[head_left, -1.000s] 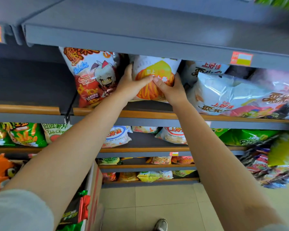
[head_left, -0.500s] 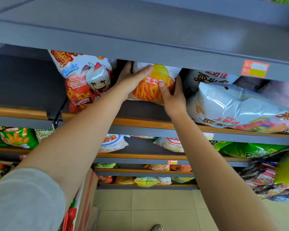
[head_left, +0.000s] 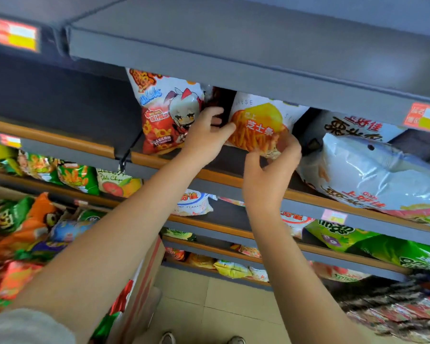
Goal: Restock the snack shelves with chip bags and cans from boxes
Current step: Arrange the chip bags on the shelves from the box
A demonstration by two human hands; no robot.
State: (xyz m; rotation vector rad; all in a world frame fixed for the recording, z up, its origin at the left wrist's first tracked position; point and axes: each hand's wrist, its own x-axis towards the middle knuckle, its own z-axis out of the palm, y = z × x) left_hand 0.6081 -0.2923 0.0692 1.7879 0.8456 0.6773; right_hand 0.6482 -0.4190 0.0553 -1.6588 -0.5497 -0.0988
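Both arms reach up to the upper shelf (head_left: 174, 167), under the grey shelf above.

- Cheese-stick bag (head_left: 260, 125) stands upright near the shelf's front edge, between the red bag (head_left: 166, 115) and the silver bags (head_left: 372, 170) lying tilted to its right.
- Left hand (head_left: 206, 135): fingers curled at the bag's left edge, thumb against its face. Probably steadying it so it stays upright.
- Right hand (head_left: 271, 167): grip holds the bag's lower right corner, fingers curled round it from below, likely squaring it face-out.
- Dark gap behind the bag; depth unclear.
- Box (head_left: 134, 281) of mixed bags waits at lower left, so more stock is left to shelve.
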